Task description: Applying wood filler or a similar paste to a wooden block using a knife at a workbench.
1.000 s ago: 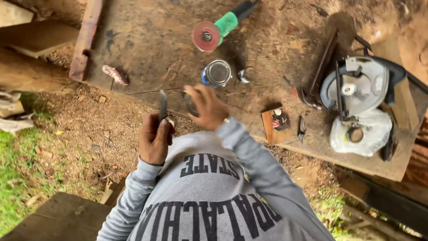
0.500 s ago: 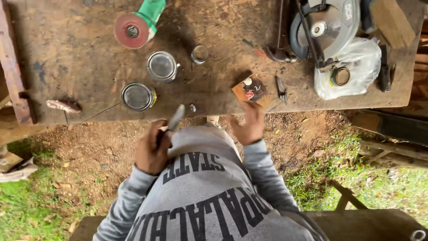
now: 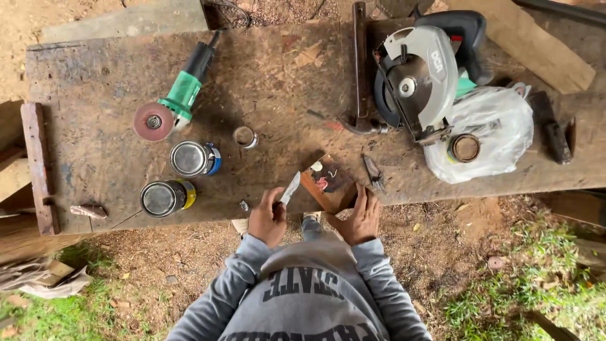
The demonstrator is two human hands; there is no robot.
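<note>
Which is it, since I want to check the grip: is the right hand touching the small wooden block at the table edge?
Touching. The head view shows the right hand with fingers laid on the near edge of the small wooden block.

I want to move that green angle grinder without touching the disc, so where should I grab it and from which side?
Probably grip the angle grinder around its green-and-black barrel body, coming from above at the far, cord end. The reddish disc sits at the near-left end, facing up, so a hand on the barrel stays off it.

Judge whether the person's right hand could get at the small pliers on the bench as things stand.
Probably yes: the right hand rests at the bench edge, the pliers lie just beyond its fingertips, and nothing sits between.
</note>
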